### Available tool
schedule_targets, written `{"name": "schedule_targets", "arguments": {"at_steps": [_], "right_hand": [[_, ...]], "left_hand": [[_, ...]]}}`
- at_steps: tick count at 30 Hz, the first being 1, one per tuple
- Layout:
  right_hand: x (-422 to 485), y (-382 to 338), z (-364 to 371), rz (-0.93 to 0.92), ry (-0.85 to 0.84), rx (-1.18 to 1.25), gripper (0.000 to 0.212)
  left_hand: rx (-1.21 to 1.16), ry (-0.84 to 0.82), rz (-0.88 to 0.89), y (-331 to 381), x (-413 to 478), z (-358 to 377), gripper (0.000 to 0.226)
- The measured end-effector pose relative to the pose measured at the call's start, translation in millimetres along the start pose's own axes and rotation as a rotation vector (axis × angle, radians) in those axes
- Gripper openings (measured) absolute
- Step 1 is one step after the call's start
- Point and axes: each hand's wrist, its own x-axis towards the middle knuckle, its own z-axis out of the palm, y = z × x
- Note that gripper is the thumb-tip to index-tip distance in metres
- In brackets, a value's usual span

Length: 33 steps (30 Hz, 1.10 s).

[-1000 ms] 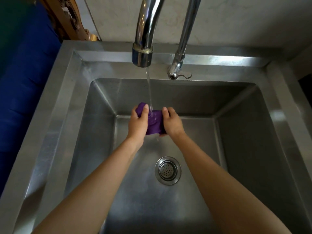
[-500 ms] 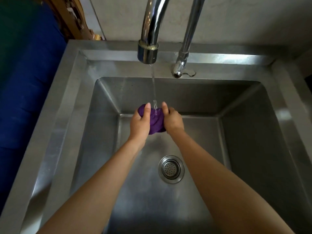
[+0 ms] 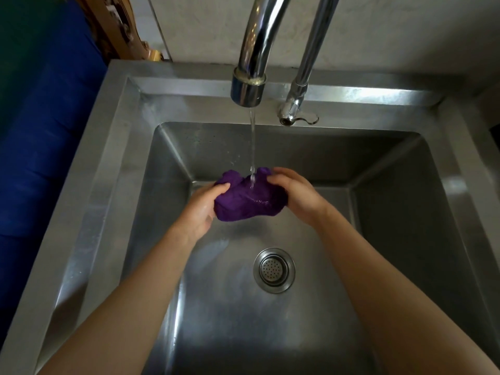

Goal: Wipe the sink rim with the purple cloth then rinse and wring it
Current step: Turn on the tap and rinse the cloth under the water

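the purple cloth (image 3: pixel 249 200), bunched into a loose wad, is held directly beneath the faucet spout (image 3: pixel 247 89), above the basin floor and on the spout side of the drain strainer (image 3: pixel 273 269). a thin water stream (image 3: pixel 253 147) falls from the spout and strikes the top of the wad near its middle. the left hand (image 3: pixel 201 208) clasps the end of the cloth away from the second tap (image 3: pixel 290 112), thumb on top and fingers curled under; the right hand (image 3: pixel 293 190) closes over the end nearer that tap, fingers bent around the fabric. compared with half a second ago, when the two hands stood close together and pressed the cloth into a tight ball under the spout, the hands are now farther apart and more of the cloth lies open to the stream between them. this suggests the rinse step is in progress, with the wad being loosened and turned so that water reaches its inner folds. the sink rim (image 3: pixel 351 94) behind the spout shows wet streaks, which fits a wipe already done, though this cannot be confirmed. wringing appears not yet begun: the cloth shows no twist. the next move likely calls for both hands to tighten and counter-rotate over the basin, below the spout, so runoff falls toward the strainer.
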Motion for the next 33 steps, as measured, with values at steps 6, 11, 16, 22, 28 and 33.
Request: {"name": "schedule_targets", "arguments": {"at_steps": [6,11,16,22,28,33], "right_hand": [[8.1,-4.0,2.8,0.179,-0.01,-0.297,0.055],[10.2,-6.0,3.9,0.09,-0.069,-0.083,0.04],[6.9,-8.6,4.3,-0.047,0.053,-0.087,0.01],[0.1,-8.8,0.4,-0.221,0.124,-0.375,0.022],[-6.6,-7.7,-13.2,-0.221,0.106,-0.474,0.027],[-12.8,-4.5,-22.0,-0.181,0.112,-0.33,0.028]], "left_hand": [[0.02,-0.153,0.071,7.8,-4.5,6.5,0.025],[-0.052,-0.167,0.05,10.6,-5.3,20.6,0.029],[0.066,-0.064,0.181,6.9,-2.0,18.0,0.017],[0.138,0.049,0.226,2.0,0.3,11.8,0.011],[0.119,0.042,0.179,-1.3,-2.4,12.6,0.013],[0.06,-0.003,0.116,-3.9,-7.0,12.3,0.018]]}}
